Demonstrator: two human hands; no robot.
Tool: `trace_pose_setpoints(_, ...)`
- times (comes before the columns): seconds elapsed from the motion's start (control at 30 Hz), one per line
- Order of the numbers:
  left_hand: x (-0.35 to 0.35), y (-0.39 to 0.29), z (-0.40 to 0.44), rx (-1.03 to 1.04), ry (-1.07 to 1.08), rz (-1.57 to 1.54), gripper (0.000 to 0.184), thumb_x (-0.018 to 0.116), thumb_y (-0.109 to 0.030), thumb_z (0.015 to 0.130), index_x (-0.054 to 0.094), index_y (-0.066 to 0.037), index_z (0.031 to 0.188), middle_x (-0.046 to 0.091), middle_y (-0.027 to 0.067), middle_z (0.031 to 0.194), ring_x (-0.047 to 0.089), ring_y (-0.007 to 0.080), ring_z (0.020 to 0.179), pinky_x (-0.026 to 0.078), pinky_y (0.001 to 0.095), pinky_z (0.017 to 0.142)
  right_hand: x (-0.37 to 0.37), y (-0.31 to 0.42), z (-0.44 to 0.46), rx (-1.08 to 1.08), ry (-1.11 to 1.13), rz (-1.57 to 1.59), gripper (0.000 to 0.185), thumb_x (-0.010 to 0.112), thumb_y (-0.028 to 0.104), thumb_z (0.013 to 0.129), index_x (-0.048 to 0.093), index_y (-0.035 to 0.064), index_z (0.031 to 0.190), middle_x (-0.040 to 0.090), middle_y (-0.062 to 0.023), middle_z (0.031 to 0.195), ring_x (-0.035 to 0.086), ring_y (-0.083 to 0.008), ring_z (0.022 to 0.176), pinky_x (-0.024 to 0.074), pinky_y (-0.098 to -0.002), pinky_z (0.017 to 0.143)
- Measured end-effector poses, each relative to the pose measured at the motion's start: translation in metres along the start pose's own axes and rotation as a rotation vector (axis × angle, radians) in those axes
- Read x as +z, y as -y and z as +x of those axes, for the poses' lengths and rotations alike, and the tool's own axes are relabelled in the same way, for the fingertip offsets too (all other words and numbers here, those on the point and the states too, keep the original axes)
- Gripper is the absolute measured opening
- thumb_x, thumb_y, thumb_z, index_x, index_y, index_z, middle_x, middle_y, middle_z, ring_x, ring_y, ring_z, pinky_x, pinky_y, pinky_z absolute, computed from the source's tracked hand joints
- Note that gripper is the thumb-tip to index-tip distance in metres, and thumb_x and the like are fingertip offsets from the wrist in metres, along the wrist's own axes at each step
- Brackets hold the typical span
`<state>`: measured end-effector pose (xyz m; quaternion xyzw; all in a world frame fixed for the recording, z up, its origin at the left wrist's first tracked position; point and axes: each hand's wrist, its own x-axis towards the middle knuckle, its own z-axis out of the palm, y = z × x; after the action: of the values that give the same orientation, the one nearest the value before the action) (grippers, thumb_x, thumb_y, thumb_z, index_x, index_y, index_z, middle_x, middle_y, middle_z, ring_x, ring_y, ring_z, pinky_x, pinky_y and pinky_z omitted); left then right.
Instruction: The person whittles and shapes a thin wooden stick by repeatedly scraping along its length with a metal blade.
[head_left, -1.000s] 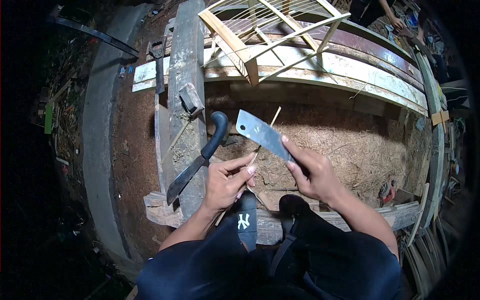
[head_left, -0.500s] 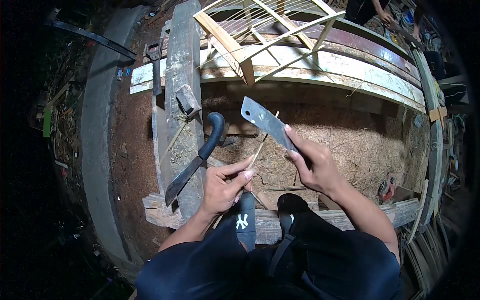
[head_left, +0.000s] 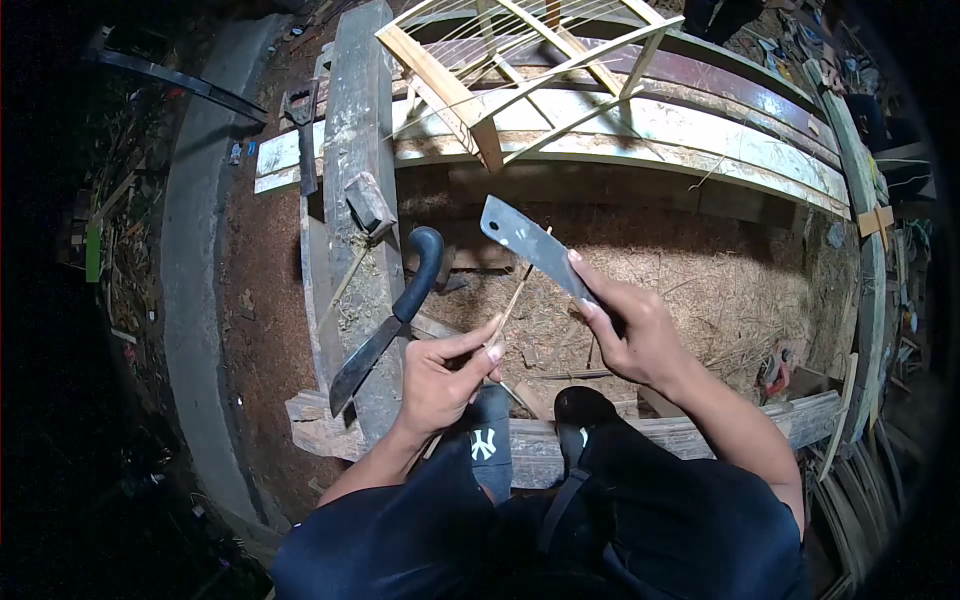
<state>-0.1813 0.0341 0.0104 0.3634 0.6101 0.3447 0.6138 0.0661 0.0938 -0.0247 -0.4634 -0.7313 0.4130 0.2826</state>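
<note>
Between the thumb and fingers of my left hand [head_left: 440,385] is a thin wooden stick [head_left: 514,300], slanting up to the right. My right hand [head_left: 640,335] grips a wide flat metal blade [head_left: 535,245] at its lower right end. The blade has a small hole near its far end and crosses the upper part of the stick. Left of my left hand, a curved black-handled knife [head_left: 395,320] rests on the worn plank.
A slatted wooden frame [head_left: 480,110] stands on the pale boards [head_left: 700,140] beyond my hands. A handsaw [head_left: 305,140] and a small block tool [head_left: 370,205] are at the left. Shavings [head_left: 690,300] cover the ground. Red-handled tool [head_left: 776,372] lies right.
The blade has moved down the stick from its raised pose and turned slightly. The view has shifted a little, and the other person's hands at the top right are less visible.
</note>
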Motion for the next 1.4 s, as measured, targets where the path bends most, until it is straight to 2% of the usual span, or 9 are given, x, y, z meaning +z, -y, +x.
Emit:
trace_pose_setpoints(0.17,-0.005,0.003,0.002,0.155,0.014,0.135,0.028,0.072,-0.003,0.088,0.07,0.002,0.116,0.07,0.0032,0.081,0.058,0.003,0.068,0.045,0.0183,0.06,0.003,0.031,-0.015,-0.154,0.167,-0.105,0.051,0.063,0.018,0.093,0.052,0.0151,0.142,0.067,-0.0216,0.078,0.065,-0.0314,0.057,0.0529,-0.041,0.053)
trace_pose_setpoints(0.4,-0.008,0.017,0.004,0.149,0.017,-0.053,0.026,0.071,-0.006,0.09,0.071,0.0,0.116,0.067,-0.0012,0.075,0.053,0.0019,0.064,0.042,0.0191,0.056,-0.003,0.04,-0.015,-0.119,0.304,-0.162,0.049,0.061,0.018,0.093,0.053,0.0138,0.142,0.067,-0.0195,0.074,0.067,-0.0306,0.058,0.0567,-0.0399,0.056)
trace_pose_setpoints(0.57,-0.002,0.001,0.003,0.019,-0.062,-0.045,0.018,0.069,-0.003,0.089,0.074,0.003,0.105,0.067,0.0024,0.07,0.05,0.001,0.055,0.034,0.0185,0.047,0.009,0.014,-0.002,-0.06,-0.004,0.032,0.052,0.064,0.024,0.092,0.053,0.0172,0.142,0.067,-0.0189,0.072,0.066,-0.0309,0.055,0.0575,-0.0402,0.054)
trace_pose_setpoints(0.73,-0.009,0.002,0.002,0.045,0.033,-0.028,0.025,0.07,-0.006,0.091,0.071,0.001,0.115,0.065,-0.0004,0.068,0.049,0.0016,0.053,0.034,0.0194,0.045,0.001,0.02,-0.007,-0.15,0.238,-0.141,0.052,0.063,0.017,0.092,0.051,0.0119,0.142,0.065,-0.0169,0.069,0.065,-0.0295,0.054,0.0576,-0.0404,0.055)
trace_pose_setpoints(0.83,-0.003,0.0,0.002,-0.001,-0.023,-0.102,0.018,0.07,-0.005,0.09,0.073,0.003,0.105,0.065,0.0009,0.067,0.05,0.0028,0.052,0.034,0.02,0.044,0.015,0.009,-0.001,-0.163,-0.07,0.004,0.054,0.065,0.026,0.091,0.052,0.0191,0.143,0.064,-0.0175,0.069,0.061,-0.0266,0.051,0.0561,-0.0397,0.051)
trace_pose_setpoints(0.97,-0.01,0.005,0.001,0.047,0.057,-0.063,0.027,0.068,-0.002,0.091,0.069,0.002,0.118,0.064,0.0005,0.068,0.048,0.0024,0.052,0.033,0.019,0.044,-0.002,0.02,-0.01,-0.162,0.215,-0.201,0.052,0.064,0.02,0.092,0.053,0.0174,0.142,0.067,-0.0176,0.073,0.062,-0.0274,0.052,0.0543,-0.0405,0.053)
trace_pose_setpoints(1.1,-0.007,0.008,0.001,0.078,0.108,-0.068,0.025,0.066,-0.004,0.093,0.069,0.002,0.118,0.059,-0.0009,0.062,0.045,0.0022,0.048,0.031,0.0193,0.042,-0.019,-0.022,0.02,0.171,-0.117,-0.14,0.047,0.059,0.019,0.097,0.051,0.0129,0.143,0.067,-0.0089,0.073,0.06,-0.0188,0.054,0.0495,-0.0356,0.052)
trace_pose_setpoints(1.27,-0.008,0.012,-0.001,0.043,0.15,-0.17,0.027,0.064,-0.005,0.095,0.067,0.001,0.121,0.058,0.0014,0.06,0.044,0.0031,0.044,0.032,0.0198,0.04,-0.014,-0.013,0.016,0.39,-0.128,0.493,0.05,0.065,0.028,0.097,0.053,0.0072,0.141,0.049,0.0065,0.068,0.045,-0.0036,0.055,0.0398,-0.025,0.048)
trace_pose_setpoints(1.4,-0.004,0.006,-0.004,-0.02,0.201,-0.184,0.026,0.061,-0.006,0.097,0.066,0.001,0.122,0.058,0.0026,0.059,0.043,0.0033,0.043,0.031,0.02,0.04,-0.019,0.016,0.023,0.516,-0.123,0.866,0.035,0.068,0.025,0.095,0.061,0.004,0.121,0.054,0.0035,0.069,0.048,-0.0033,0.052,0.0402,-0.0206,0.047)
